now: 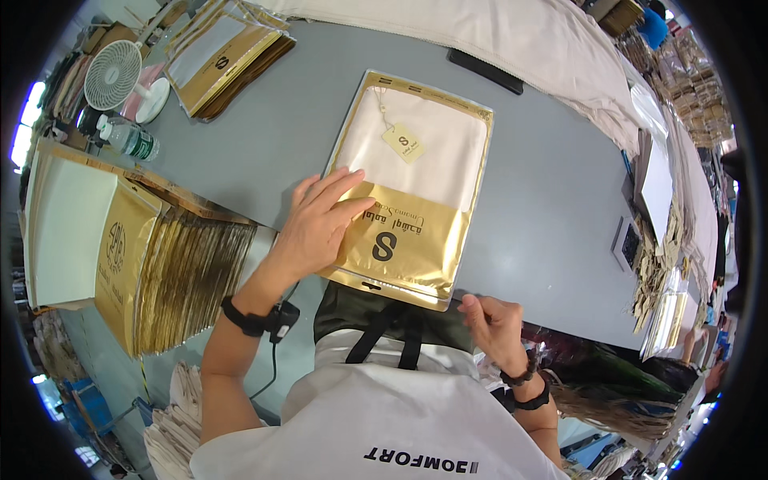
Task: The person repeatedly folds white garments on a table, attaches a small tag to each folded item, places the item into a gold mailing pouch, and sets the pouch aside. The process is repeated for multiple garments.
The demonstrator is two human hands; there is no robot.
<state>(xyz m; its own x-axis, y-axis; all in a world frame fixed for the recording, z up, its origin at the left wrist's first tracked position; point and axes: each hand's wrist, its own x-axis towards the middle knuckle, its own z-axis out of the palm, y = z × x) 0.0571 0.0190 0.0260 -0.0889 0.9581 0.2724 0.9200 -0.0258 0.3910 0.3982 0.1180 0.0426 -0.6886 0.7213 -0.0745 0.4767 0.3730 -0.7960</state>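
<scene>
A flat, clear-fronted package [412,172] with a gold lower part lies on the grey table in front of me. Folded pale cloth shows through its upper part, with a small cream hang tag [402,143] on a string. My left hand [316,228] rests on the package's left side, fingers spread over the gold part. Close to the package's near right corner is my right hand [494,324], its fingers curled and thumb pressed in. Whether it pinches anything small, or touches the corner, I cannot make out.
Gold packages [228,68] are stacked at the far left, beside a white fan [114,74] and a plastic bottle [128,138]. An open box [68,228] of upright gold packages stands left. Pale cloth [512,36] covers the far edge, near a black bar [486,71]. A small dark device [626,242] lies right.
</scene>
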